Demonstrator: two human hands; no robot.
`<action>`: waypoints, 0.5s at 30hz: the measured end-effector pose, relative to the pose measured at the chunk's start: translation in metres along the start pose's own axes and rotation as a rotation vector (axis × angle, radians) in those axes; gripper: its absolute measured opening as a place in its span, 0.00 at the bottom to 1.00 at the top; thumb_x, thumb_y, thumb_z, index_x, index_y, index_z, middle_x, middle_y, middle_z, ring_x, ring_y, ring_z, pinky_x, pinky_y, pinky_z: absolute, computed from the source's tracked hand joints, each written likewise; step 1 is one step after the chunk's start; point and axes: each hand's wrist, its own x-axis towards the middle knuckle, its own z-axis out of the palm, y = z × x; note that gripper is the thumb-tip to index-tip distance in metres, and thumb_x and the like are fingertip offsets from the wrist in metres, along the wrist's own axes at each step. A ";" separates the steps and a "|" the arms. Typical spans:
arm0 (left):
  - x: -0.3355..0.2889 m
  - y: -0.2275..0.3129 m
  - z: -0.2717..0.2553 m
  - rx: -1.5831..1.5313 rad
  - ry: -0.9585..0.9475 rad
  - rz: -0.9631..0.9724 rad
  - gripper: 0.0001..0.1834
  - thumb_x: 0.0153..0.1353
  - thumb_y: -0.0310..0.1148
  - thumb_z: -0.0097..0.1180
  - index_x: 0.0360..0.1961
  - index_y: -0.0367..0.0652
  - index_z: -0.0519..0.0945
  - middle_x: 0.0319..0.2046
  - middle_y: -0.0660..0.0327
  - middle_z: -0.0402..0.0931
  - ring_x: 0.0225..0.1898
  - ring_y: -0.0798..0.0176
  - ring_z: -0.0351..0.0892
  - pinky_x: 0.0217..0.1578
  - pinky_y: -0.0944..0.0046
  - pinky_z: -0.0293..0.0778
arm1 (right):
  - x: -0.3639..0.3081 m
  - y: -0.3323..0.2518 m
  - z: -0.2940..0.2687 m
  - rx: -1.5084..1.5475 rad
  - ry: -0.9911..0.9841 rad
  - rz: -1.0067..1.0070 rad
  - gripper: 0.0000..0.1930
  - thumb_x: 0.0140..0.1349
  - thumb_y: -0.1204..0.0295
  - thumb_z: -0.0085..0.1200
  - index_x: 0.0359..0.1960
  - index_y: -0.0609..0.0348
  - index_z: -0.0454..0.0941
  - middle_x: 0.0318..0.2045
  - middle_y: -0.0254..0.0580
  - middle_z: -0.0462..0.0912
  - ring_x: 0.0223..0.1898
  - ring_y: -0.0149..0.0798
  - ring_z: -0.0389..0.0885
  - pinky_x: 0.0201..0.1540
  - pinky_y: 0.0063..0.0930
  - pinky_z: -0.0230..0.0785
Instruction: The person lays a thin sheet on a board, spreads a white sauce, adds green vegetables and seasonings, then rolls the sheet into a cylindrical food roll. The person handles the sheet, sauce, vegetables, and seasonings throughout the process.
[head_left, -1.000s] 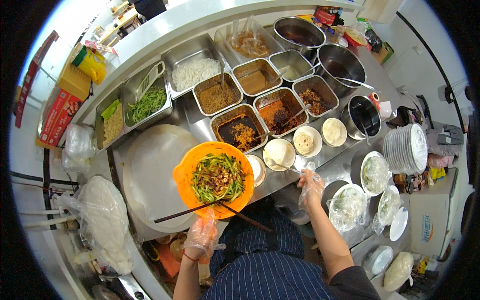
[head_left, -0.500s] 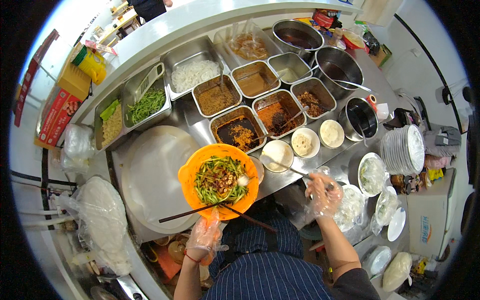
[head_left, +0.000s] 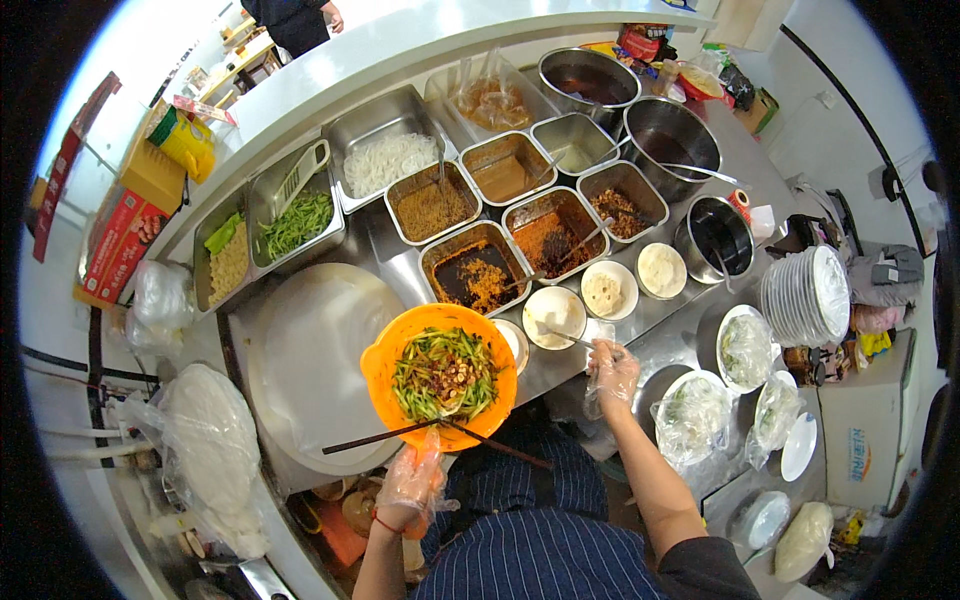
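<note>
My left hand (head_left: 414,478), in a clear plastic glove, grips the near edge of an orange bowl (head_left: 376,378). Shredded cucumber (head_left: 430,383) fills the bowl, topped with chopped nuts and dark sauce. Two dark chopsticks (head_left: 375,438) cross at the near rim by my left fingers; whether those fingers pin them I cannot tell. My right hand (head_left: 612,376), gloved too, is closed around the handle of a metal spoon (head_left: 570,338). The spoon's head reaches into a small white bowl (head_left: 560,300) of pale seasoning.
Two more small white bowls (head_left: 661,270) stand beside it. Behind are steel sauce pans (head_left: 478,262), noodles (head_left: 390,165) and greens (head_left: 296,226). Steel pots (head_left: 672,140) are at the right, near stacked plates (head_left: 800,300) and plastic-wrapped bowls (head_left: 692,420). A round white sheet (head_left: 320,360) lies left.
My right hand has moved left and slightly up, carrying the spoon farther into the small white bowl. The orange bowl has dropped slightly; the white lump at its right side no longer shows there.
</note>
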 end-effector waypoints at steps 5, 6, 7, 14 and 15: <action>-0.004 0.003 0.003 -0.042 -0.009 -0.057 0.16 0.72 0.45 0.49 0.33 0.44 0.70 0.20 0.69 0.66 0.20 0.75 0.63 0.21 0.72 0.61 | 0.003 -0.001 -0.006 0.125 0.092 0.128 0.08 0.66 0.73 0.57 0.38 0.68 0.80 0.22 0.37 0.79 0.19 0.26 0.72 0.22 0.20 0.67; -0.005 0.003 0.002 -0.036 -0.020 -0.057 0.16 0.72 0.45 0.50 0.33 0.44 0.70 0.20 0.70 0.66 0.19 0.75 0.63 0.21 0.72 0.61 | 0.002 -0.005 -0.008 0.128 0.104 0.131 0.08 0.66 0.73 0.57 0.38 0.69 0.80 0.22 0.37 0.80 0.19 0.26 0.73 0.22 0.20 0.67; -0.006 0.004 0.002 -0.030 -0.031 -0.058 0.16 0.72 0.45 0.50 0.33 0.44 0.70 0.20 0.70 0.65 0.19 0.75 0.62 0.20 0.72 0.61 | 0.001 -0.009 -0.011 0.131 0.118 0.134 0.09 0.66 0.73 0.57 0.38 0.69 0.80 0.23 0.38 0.80 0.19 0.26 0.73 0.22 0.20 0.67; -0.014 0.008 0.003 -0.104 -0.076 -0.084 0.13 0.72 0.42 0.51 0.35 0.45 0.69 0.21 0.70 0.64 0.19 0.76 0.61 0.19 0.71 0.59 | -0.058 -0.103 -0.005 0.264 0.006 -0.029 0.12 0.65 0.71 0.60 0.39 0.72 0.79 0.25 0.43 0.81 0.17 0.28 0.73 0.21 0.22 0.68; -0.013 0.006 0.002 -0.140 -0.093 -0.058 0.13 0.72 0.42 0.51 0.36 0.45 0.69 0.22 0.70 0.64 0.19 0.76 0.61 0.19 0.72 0.59 | -0.062 -0.109 -0.003 0.239 0.007 -0.092 0.12 0.65 0.71 0.60 0.39 0.72 0.79 0.24 0.42 0.81 0.18 0.28 0.73 0.21 0.22 0.68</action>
